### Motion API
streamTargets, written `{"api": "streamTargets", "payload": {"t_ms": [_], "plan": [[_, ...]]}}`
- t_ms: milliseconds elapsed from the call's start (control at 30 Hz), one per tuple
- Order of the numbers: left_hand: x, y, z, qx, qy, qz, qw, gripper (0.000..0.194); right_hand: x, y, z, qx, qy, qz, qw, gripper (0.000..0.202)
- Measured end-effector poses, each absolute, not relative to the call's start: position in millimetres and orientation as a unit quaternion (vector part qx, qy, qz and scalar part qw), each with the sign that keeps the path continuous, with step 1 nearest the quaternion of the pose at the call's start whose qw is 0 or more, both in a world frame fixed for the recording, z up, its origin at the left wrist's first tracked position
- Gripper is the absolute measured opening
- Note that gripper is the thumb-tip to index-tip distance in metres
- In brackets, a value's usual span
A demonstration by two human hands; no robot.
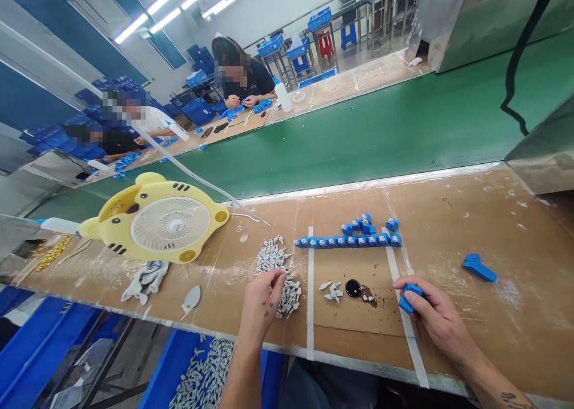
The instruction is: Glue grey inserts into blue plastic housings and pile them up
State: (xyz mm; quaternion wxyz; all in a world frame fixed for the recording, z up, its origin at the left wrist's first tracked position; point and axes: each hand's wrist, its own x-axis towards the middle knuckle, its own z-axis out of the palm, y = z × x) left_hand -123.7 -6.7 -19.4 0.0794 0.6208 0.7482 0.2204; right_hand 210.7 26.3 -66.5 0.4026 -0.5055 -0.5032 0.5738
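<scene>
Yellow plastic forms the fan (pixel 152 226) at the left of the bench, a crumpled glove (pixel 146 280) near it. Next, the left hand (pixel 264 301) is at the pile of grey pieces (pixel 271 256), fingertips drawn in; I cannot tell whether they grip one. Pinching a single piece by its end would probably serve best. Further right lie some loose grey pieces (pixel 333 293), then a black dish (pixel 347 290) beside a brown stain (pixel 371 297), best avoided; behind runs a row of blue pieces (pixel 347 241). The right hand (pixel 434 310) grips a blue block (pixel 408 301) between thumb and fingers; a steady, light hold should help. Rightmost lies a blue part (pixel 479 268).
</scene>
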Motion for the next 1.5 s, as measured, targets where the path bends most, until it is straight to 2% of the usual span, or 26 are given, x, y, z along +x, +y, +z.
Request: {"api": "streamTargets", "payload": {"t_ms": [300, 633, 733, 900, 1133, 1333, 1400, 1500], "plan": [[-128, 2, -24, 0.608, 0.767, 0.186, 0.09, 0.038, 211, 26, -73, -0.51, -0.497, 0.574, 0.404, 0.049], [-144, 42, -32, 0.632, 0.736, 0.206, 0.127, 0.015, 210, 24, -82, -0.508, -0.49, 0.575, 0.413, 0.053], [-142, 48, -33, 0.632, 0.726, 0.227, 0.147, 0.009, 210, 25, -81, -0.503, -0.487, 0.579, 0.418, 0.051], [-135, 41, -27, 0.587, 0.723, 0.317, 0.181, 0.016, 210, 26, -78, -0.498, -0.496, 0.585, 0.405, 0.045], [-98, 8, -27, 0.512, 0.688, 0.417, 0.302, 0.039, 210, 25, -81, -0.501, -0.5, 0.581, 0.401, 0.044], [-60, -2, -25, 0.433, 0.541, 0.504, 0.515, 0.041, 209, 29, -69, -0.494, -0.509, 0.587, 0.39, 0.038], [-52, -3, -24, 0.467, 0.54, 0.48, 0.51, 0.038, 208, 29, -67, -0.491, -0.505, 0.589, 0.396, 0.036], [-43, -8, -25, 0.546, 0.596, 0.441, 0.39, 0.028, 207, 29, -64, -0.489, -0.496, 0.589, 0.41, 0.032]]}}
